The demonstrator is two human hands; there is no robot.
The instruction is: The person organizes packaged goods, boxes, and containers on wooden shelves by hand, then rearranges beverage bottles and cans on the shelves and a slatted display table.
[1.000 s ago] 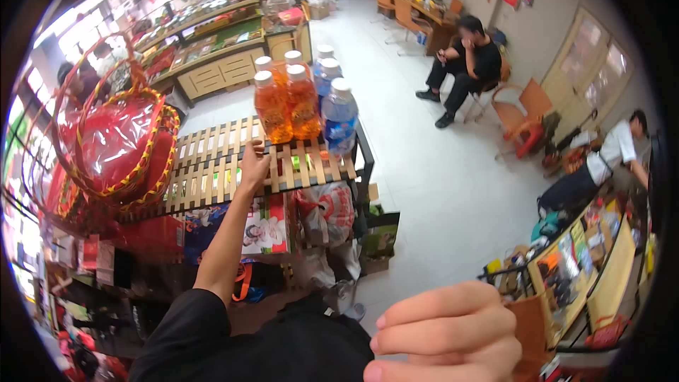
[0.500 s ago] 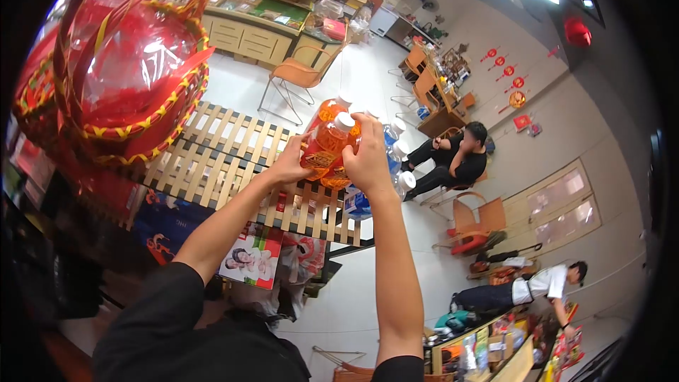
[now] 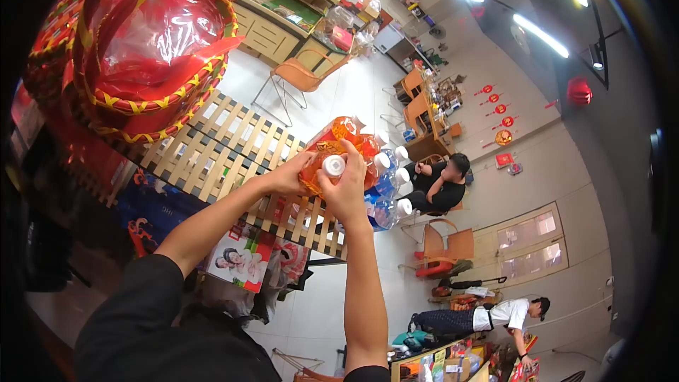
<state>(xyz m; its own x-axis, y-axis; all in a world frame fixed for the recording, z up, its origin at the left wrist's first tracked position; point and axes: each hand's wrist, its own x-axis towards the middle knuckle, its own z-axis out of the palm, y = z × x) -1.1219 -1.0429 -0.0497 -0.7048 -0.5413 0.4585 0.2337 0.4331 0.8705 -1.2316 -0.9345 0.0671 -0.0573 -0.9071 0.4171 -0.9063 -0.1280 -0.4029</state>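
Several orange drink bottles [image 3: 341, 129] with white caps stand in a cluster on the slatted wooden rack [image 3: 212, 148]. My left hand [image 3: 288, 175] is wrapped against the left side of the nearest orange bottle. Around that bottle's white cap [image 3: 333, 165] and upper right side curve the fingers of my right hand [image 3: 346, 187]. Blue-labelled bottles [image 3: 385, 211] with white caps stand just to the right of the orange ones. The lower parts of the held bottle are partly hidden by my hands.
Red baskets with yellow trim [image 3: 155, 49] sit at the rack's left end. An orange chair [image 3: 300, 74] stands beyond it. One person [image 3: 442, 184] sits to the right; another person [image 3: 513, 313] leans over goods at the lower right. Printed boxes [image 3: 240, 258] lie below the rack.
The view has tilted and shifted. My right hand has come from the lower foreground to the orange bottles, and my left hand has moved from the slats to the nearest bottle's side.
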